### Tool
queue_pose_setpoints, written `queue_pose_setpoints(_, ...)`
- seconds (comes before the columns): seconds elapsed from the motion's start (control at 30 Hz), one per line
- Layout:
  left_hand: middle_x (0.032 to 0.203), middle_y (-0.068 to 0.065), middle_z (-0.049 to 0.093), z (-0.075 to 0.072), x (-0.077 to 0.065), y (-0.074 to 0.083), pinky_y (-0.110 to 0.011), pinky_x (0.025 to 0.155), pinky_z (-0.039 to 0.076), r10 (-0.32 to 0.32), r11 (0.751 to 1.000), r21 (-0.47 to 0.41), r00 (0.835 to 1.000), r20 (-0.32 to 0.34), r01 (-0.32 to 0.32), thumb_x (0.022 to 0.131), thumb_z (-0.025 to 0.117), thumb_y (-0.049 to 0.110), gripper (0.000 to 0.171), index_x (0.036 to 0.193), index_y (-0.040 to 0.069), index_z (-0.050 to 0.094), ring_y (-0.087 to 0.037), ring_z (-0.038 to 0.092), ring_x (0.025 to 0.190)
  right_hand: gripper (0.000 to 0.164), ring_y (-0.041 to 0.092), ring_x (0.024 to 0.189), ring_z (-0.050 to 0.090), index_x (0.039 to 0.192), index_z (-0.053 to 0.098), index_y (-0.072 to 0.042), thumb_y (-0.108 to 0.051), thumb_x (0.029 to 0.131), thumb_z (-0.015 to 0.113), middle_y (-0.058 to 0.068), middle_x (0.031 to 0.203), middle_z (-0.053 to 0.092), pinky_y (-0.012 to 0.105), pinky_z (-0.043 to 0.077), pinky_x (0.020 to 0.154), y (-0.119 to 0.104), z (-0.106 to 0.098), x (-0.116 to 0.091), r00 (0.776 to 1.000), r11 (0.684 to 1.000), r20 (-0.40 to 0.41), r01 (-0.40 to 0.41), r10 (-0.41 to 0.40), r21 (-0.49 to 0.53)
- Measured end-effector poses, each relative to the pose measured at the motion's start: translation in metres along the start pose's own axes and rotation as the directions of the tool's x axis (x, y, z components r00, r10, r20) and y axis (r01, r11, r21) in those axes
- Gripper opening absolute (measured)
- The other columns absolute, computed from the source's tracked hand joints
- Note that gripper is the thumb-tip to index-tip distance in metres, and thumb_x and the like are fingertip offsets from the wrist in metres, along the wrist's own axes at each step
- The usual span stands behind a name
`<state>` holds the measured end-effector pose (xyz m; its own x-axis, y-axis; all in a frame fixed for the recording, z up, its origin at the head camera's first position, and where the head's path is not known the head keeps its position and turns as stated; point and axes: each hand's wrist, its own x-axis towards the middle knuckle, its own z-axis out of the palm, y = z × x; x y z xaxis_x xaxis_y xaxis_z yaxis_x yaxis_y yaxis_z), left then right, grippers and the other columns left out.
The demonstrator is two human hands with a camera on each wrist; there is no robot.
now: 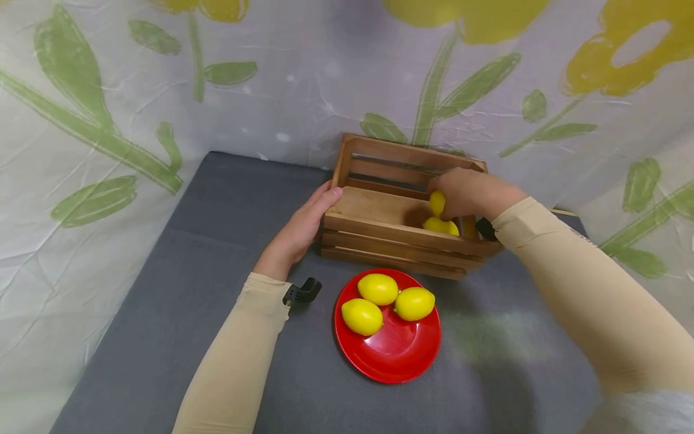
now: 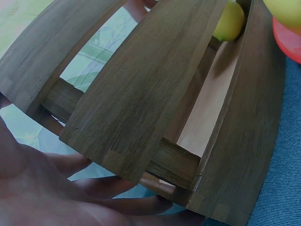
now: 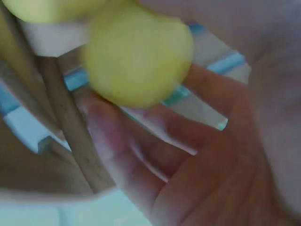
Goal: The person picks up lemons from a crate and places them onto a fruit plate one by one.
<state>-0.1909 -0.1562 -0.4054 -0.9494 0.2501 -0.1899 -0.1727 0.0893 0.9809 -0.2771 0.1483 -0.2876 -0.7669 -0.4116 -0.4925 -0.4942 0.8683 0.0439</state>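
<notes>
A slatted wooden crate (image 1: 390,239) stands at the back of the table. My left hand (image 1: 302,226) grips its left end, thumb on the top rim; in the left wrist view the fingers (image 2: 108,188) lie along the end of the slats. Inside the crate's right end, my right hand (image 1: 470,191) holds a yellow lemon (image 1: 437,204) between thumb and fingers. Another lemon (image 1: 441,226) lies in the crate just below it. The right wrist view shows the held lemon (image 3: 138,59) close up, blurred, with the second lemon (image 3: 54,8) beside it.
In front of the crate sits a red plate (image 1: 393,364) bearing three lemons (image 1: 362,317). The dark grey table (image 1: 217,265) ends at a hanging floral cloth (image 1: 282,114) close behind the crate.
</notes>
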Motion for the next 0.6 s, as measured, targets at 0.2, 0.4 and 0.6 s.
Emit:
queue_pose_setpoints(0.2, 0.183, 0.001, 0.009, -0.007, 0.000, -0.003, -0.082, 0.123, 0.018, -0.018, 1.000, -0.002, 1.000, -0.001, 0.018, 0.105, 0.042, 0.070, 0.085, 0.175, 0.034, 0.011, -0.035, 0.017, 0.166, 0.063, 0.035, 0.105, 0.061, 0.146, 0.063, -0.012, -0.020, 0.088, 0.085, 0.018, 0.127, 0.070, 0.050, 0.054, 0.083, -0.014, -0.016, -0.016, 0.997, 1.000, -0.073, 0.025, -0.025, 0.007)
queue_pose_setpoints(0.4, 0.183, 0.002, 0.009, -0.012, 0.001, -0.004, -0.082, 0.124, 0.018, -0.022, 1.000, -0.006, 1.000, 0.003, 0.022, 0.105, 0.042, 0.072, 0.085, 0.175, 0.036, 0.011, -0.035, 0.016, 0.166, 0.065, 0.036, 0.110, 0.060, 0.148, 0.061, -0.013, -0.020, 0.088, 0.085, 0.017, 0.134, 0.065, 0.051, 0.055, 0.089, -0.031, -0.022, -0.040, 0.991, 0.999, -0.125, 0.050, -0.047, 0.021)
queue_pose_setpoints(0.6, 0.183, 0.001, 0.009, -0.016, 0.004, -0.005, -0.081, 0.125, 0.018, -0.020, 1.000, 0.002, 1.000, -0.003, 0.020, 0.105, 0.042, 0.072, 0.086, 0.175, 0.035, 0.010, -0.037, 0.015, 0.166, 0.062, 0.036, 0.109, 0.062, 0.146, 0.063, -0.020, -0.023, 0.089, 0.088, 0.015, 0.132, 0.061, 0.052, 0.057, 0.092, -0.052, -0.022, -0.070, 0.978, 0.997, -0.196, 0.078, -0.071, 0.028)
